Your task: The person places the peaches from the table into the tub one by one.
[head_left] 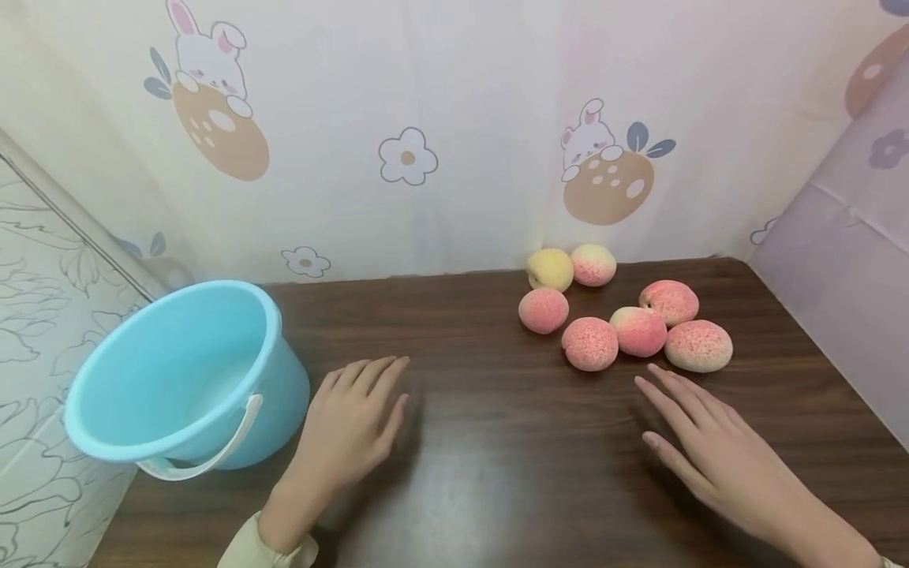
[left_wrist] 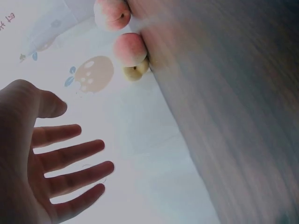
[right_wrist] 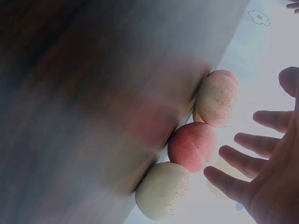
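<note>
Several pink and cream peaches (head_left: 589, 344) and one yellow peach (head_left: 551, 270) lie grouped at the back right of the table. My right hand (head_left: 717, 450) is just in front of them, fingers extended toward the nearest ones and holding nothing. In the right wrist view its spread fingers stand close by a red peach (right_wrist: 192, 147) and a pale peach (right_wrist: 161, 191). My left hand (head_left: 351, 418) hovers beside the light blue bucket (head_left: 287, 394), empty, with its fingers loosely extended. Spread fingers (left_wrist: 77, 179) also show in the left wrist view, well apart from the peaches.
The bucket stands at the left of the dark wood table (head_left: 454, 473), its white handle (head_left: 245, 430) hanging down the near side. A patterned curtain (head_left: 483, 158) with rabbits and flowers hangs along the table's back edge, and a pale panel (head_left: 862, 276) borders the right.
</note>
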`<state>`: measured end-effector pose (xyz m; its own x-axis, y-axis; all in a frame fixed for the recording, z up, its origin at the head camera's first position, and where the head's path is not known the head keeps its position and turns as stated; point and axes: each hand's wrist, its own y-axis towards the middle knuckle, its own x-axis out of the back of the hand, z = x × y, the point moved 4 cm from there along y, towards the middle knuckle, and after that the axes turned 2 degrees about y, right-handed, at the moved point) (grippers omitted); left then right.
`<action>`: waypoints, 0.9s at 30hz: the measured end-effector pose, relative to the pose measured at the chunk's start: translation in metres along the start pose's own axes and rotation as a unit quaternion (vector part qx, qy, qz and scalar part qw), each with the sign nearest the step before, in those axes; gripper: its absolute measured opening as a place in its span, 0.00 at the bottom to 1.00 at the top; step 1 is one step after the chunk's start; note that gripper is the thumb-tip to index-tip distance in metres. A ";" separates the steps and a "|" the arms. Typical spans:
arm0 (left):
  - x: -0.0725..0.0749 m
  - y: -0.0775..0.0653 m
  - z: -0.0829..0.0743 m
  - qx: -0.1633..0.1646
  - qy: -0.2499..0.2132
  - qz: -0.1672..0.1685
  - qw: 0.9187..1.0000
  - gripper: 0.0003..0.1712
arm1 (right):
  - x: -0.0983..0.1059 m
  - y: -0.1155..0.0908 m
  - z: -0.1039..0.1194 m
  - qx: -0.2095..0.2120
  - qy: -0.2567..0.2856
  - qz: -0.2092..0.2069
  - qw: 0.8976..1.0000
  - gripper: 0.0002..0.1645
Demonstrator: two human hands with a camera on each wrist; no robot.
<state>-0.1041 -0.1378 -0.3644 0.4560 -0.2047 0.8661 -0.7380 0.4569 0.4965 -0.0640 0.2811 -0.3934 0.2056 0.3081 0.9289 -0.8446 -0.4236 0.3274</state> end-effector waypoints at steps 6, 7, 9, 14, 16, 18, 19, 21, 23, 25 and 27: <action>0.016 -0.001 -0.001 -0.018 -0.012 -0.079 0.997 0.22 | 0.003 0.008 0.002 0.000 -0.002 -0.012 1.000 0.45; 0.019 -0.001 -0.001 -0.020 -0.012 -0.092 0.996 0.22 | 0.003 0.010 0.002 0.001 -0.003 -0.015 1.000 0.45; 0.025 -0.001 -0.001 -0.020 -0.014 -0.113 0.993 0.22 | 0.004 0.013 0.002 0.007 -0.004 -0.025 1.000 0.44; 0.040 -0.001 0.006 0.005 -0.023 -0.160 0.987 0.21 | 0.007 0.022 0.004 0.025 0.003 -0.051 0.998 0.39; 0.047 -0.002 0.010 0.013 -0.026 -0.187 0.982 0.21 | 0.008 0.026 0.005 0.032 0.007 -0.059 0.998 0.37; 0.054 -0.003 0.013 0.018 -0.027 -0.213 0.976 0.20 | 0.008 0.030 0.007 0.037 0.010 -0.066 0.997 0.36; 0.057 -0.004 0.015 0.021 -0.029 -0.227 0.973 0.20 | 0.008 0.032 0.007 0.039 0.012 -0.067 0.997 0.36; 0.063 -0.005 0.018 0.028 -0.031 -0.254 0.966 0.19 | 0.008 0.035 0.008 0.043 0.013 -0.070 0.997 0.34; 0.069 -0.006 0.022 0.036 -0.036 -0.276 0.960 0.18 | 0.007 0.038 0.009 0.049 0.012 -0.073 0.996 0.33; 0.074 -0.008 0.026 0.046 -0.039 -0.299 0.952 0.17 | 0.007 0.041 0.010 0.056 0.010 -0.075 0.996 0.32; 0.079 -0.010 0.030 0.058 -0.038 -0.321 0.945 0.15 | 0.007 0.044 0.010 0.061 0.009 -0.076 0.995 0.31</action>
<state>-0.0759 -0.1844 -0.2988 0.7944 -0.4704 0.3842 -0.3731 0.1213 0.9198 -0.0947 0.2560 -0.3707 0.3172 0.3917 0.8637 -0.7376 -0.4706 0.4843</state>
